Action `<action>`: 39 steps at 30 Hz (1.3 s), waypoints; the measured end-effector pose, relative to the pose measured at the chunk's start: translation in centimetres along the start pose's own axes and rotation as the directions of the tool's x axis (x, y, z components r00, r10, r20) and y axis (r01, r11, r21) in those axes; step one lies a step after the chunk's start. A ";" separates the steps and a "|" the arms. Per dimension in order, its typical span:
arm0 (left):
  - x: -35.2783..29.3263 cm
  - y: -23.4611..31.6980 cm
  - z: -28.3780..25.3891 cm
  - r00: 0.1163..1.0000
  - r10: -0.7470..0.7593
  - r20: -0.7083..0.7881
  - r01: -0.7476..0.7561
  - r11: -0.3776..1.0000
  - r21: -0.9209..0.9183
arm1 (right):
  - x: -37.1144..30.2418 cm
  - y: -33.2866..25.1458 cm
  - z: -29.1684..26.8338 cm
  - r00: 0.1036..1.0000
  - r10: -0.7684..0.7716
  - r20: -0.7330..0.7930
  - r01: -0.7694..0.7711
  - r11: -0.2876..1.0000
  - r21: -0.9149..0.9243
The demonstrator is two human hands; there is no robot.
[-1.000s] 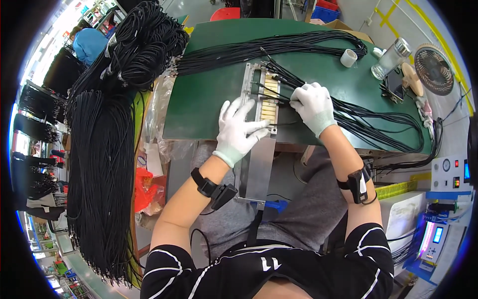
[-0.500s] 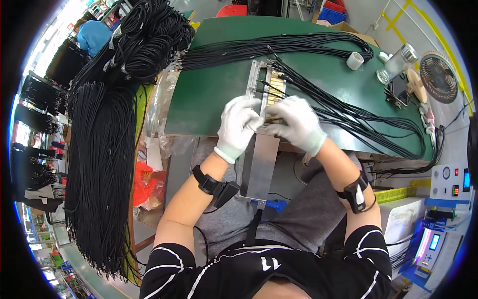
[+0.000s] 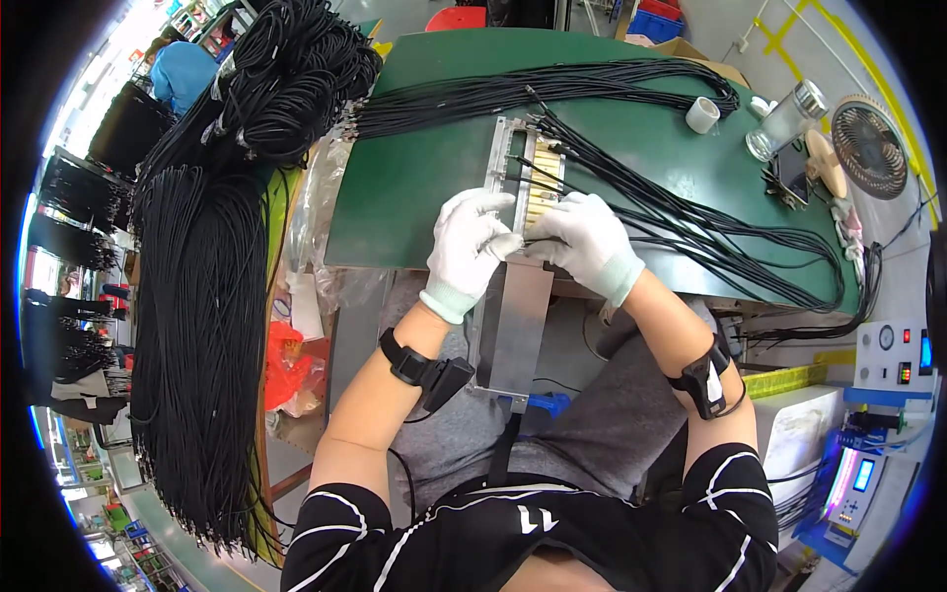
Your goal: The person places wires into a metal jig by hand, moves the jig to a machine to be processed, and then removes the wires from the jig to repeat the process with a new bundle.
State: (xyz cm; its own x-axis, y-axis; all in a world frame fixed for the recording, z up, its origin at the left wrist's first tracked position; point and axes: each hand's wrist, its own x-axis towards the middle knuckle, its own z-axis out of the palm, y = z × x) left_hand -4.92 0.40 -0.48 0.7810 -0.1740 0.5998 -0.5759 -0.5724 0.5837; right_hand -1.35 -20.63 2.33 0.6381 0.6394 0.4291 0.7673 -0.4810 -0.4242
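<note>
My two hands, in white gloves, work at the near end of a metal fixture (image 3: 500,158) with a row of brass-coloured slots (image 3: 546,180). My left hand (image 3: 464,245) is closed in a pinch at the fixture's near left side, thumb stretched toward the right hand. Close beside it, my right hand (image 3: 589,245) pinches with thumb and fingertips over the near slots. What either pinch holds is too small or hidden. Black cables (image 3: 681,212) run from the fixture to the right; several cable ends lie across the slots. A metal plate (image 3: 520,321) extends from the fixture toward my lap.
The fixture stands on a green table (image 3: 395,197). More black cables (image 3: 592,79) lie along its far side. A white tape roll (image 3: 702,115), a glass jar (image 3: 786,120) and a fan (image 3: 869,148) stand at right. A huge cable bundle (image 3: 202,345) hangs at left.
My right fingers have come down and drawn closer together at the near slots, baring more of the brass-coloured row. My left hand has barely moved.
</note>
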 end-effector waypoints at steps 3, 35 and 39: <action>0.0 -0.1 0.3 0.998 -0.055 -0.023 0.055 0.998 -0.011 | 0.2 -0.7 -0.5 1.000 -0.009 0.001 0.009 0.996 -0.091; -0.4 -1.8 -0.5 0.969 -0.233 -0.080 0.242 0.961 0.133 | -1.6 1.2 -2.0 0.976 0.211 -0.045 -0.215 0.969 -0.120; -1.0 -1.8 -0.3 0.968 -0.222 -0.117 0.238 0.961 0.143 | -1.7 0.6 -2.1 0.951 0.310 -0.004 -0.306 0.937 -0.167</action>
State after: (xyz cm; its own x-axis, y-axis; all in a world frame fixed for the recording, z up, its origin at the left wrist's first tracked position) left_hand -4.76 1.90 -1.98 0.8557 0.0527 0.5148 -0.3328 -0.7057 0.6255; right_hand -1.86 -23.22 3.02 0.8445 0.4567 0.2799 0.5349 -0.7465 -0.3958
